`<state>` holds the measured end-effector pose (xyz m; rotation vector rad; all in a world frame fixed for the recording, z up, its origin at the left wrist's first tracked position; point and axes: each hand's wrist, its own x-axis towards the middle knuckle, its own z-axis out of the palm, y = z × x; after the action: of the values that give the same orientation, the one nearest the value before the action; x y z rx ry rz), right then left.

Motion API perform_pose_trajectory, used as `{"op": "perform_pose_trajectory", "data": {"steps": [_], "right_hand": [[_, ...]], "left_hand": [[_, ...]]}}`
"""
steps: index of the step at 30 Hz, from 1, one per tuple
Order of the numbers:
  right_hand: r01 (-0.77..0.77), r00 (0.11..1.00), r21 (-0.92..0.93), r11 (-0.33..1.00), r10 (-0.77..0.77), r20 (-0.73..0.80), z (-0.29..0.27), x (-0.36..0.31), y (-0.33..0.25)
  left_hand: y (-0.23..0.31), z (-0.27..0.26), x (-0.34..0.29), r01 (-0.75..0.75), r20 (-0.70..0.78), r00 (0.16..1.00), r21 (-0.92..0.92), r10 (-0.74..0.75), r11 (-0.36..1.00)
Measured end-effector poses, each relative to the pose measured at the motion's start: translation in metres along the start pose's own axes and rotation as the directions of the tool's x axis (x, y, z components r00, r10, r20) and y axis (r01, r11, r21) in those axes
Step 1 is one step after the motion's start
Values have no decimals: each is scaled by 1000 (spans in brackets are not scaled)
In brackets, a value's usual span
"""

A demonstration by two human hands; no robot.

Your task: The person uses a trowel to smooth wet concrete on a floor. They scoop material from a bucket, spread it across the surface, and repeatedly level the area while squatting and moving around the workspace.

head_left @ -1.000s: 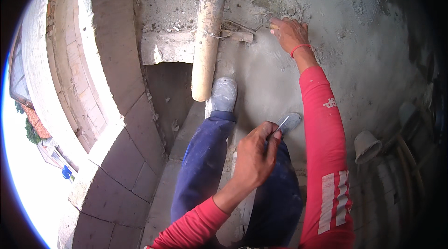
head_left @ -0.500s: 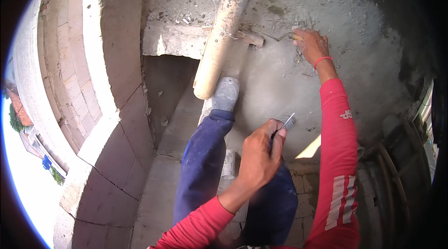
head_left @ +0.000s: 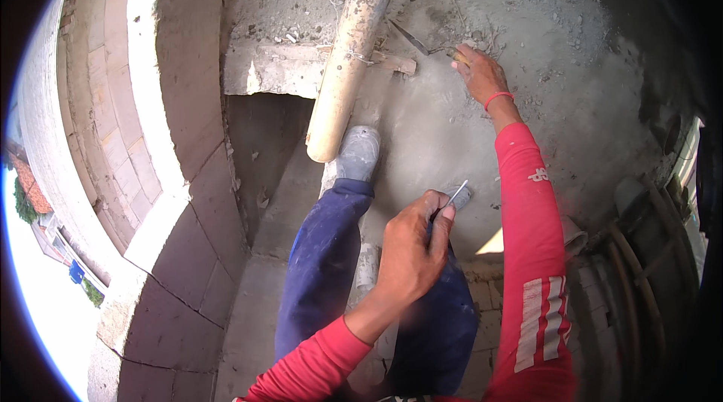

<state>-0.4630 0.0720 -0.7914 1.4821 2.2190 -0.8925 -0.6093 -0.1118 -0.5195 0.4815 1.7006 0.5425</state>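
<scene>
"So, what have you got in each hand?"

"My right hand (head_left: 483, 78) is closed around the wooden handle of a trowel (head_left: 411, 38), upper middle of the frame; I cannot tell whether its dark, pointed blade touches the concrete floor (head_left: 429, 123). My left hand (head_left: 410, 247), lower middle, pinches a thin white stick (head_left: 459, 190) between thumb and fingers."

"And what's in the way?"

"Mostly the pole (head_left: 348, 59): it slants from the top edge down to my shoe (head_left: 358, 152), left of the trowel. A short wooden strip (head_left: 397, 63) juts out beside it, near the blade. Left of the pole's lower end lies a dark opening (head_left: 263, 134)."

"What's it all made of?"

"The pole is round, pale yellow and scuffed, with dark flaking higher up and thin wire across it. The floor is smooth and grey near the middle; crumbly rubble (head_left: 553, 18) roughens it toward the top. Big flat blocks with narrow joints form the wall (head_left: 192, 251) on the left, its edges bright."

"Anything at the right?"

"A pale rounded container (head_left: 575, 236), partly behind my red sleeve (head_left: 531, 229), with long strips (head_left: 636, 281) in shadow at lower right."
</scene>
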Motion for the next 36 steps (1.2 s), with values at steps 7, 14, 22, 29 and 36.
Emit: {"op": "perform_pose_trajectory", "data": {"steps": [7, 14, 22, 29, 36], "right_hand": [[-345, 918, 211, 914, 376, -127, 20, -9, 70], [-171, 967, 230, 958, 208, -148, 11, -36, 30], [-360, 885, 158, 919, 390, -254, 13, -19, 97], [-179, 978, 118, 977, 189, -84, 15, -55, 52], [-205, 977, 74, 976, 208, -37, 13, -53, 100]], "left_hand": [[-5, 2, -1, -76, 13, 997, -6, 76, 997], [3, 7, -1, -27, 19, 999, 7, 27, 1000], [2, 10, 2, -53, 48, 997, 17, 52, 998], [8, 15, 11, -12, 31, 999, 9, 11, 1000], [10, 45, 12, -147, 98, 986, 93, 138, 985]]}}
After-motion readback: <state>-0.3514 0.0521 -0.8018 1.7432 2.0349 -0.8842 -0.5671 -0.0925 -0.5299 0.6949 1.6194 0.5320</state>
